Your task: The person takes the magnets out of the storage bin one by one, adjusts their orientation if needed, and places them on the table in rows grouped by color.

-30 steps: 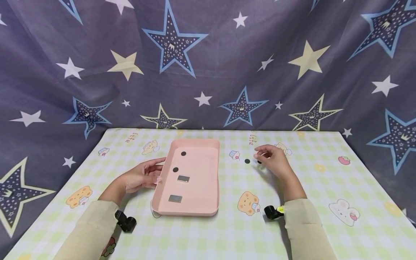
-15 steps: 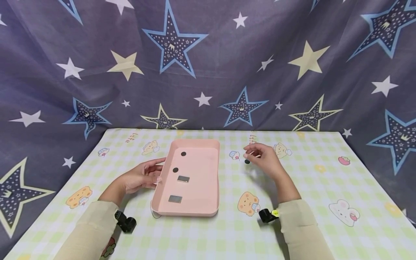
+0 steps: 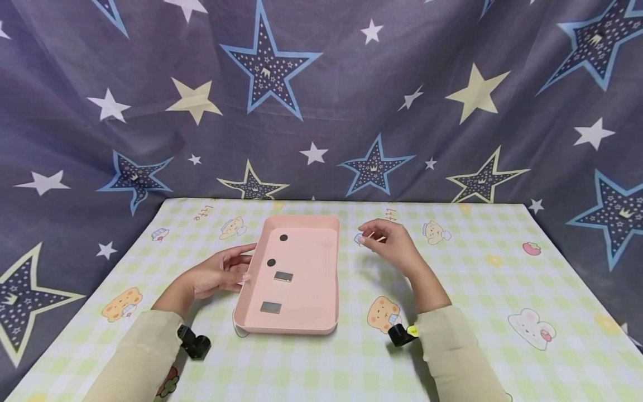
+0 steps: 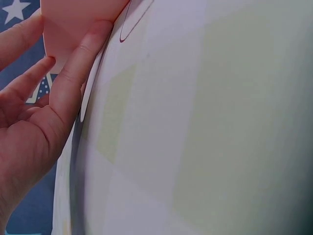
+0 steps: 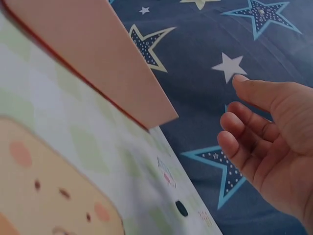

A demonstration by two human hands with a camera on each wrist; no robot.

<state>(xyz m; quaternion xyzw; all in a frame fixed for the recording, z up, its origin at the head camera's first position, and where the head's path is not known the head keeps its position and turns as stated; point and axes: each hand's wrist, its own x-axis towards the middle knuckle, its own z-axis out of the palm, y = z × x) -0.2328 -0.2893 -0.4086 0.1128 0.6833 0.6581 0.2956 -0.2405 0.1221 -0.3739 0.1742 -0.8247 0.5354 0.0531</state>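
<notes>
A shallow pink tray (image 3: 308, 279) lies left of the table's middle. Inside are two flat black discs (image 3: 271, 262) and two small silvery rectangular plates (image 3: 283, 276). My left hand (image 3: 213, 274) grips the tray's left side, its thumb (image 4: 73, 83) against the wall and its other fingers around the edge in the left wrist view. Just right of the tray, above the tablecloth, is my right hand (image 3: 394, 245). Its thumb and index finger stand apart with no object showing between them. On the table below it a black disc (image 5: 181, 208) shows in the right wrist view.
A checked tablecloth (image 3: 281, 368) with printed cartoon figures covers the table. Behind its far edge hangs a dark star-patterned curtain (image 3: 331, 84). Black wrist cameras (image 3: 194, 343) sit at both sleeves.
My right hand has moved left, from over the black discs on the table toward the tray, and now covers their place in the head view. The left hand and tray have not moved.
</notes>
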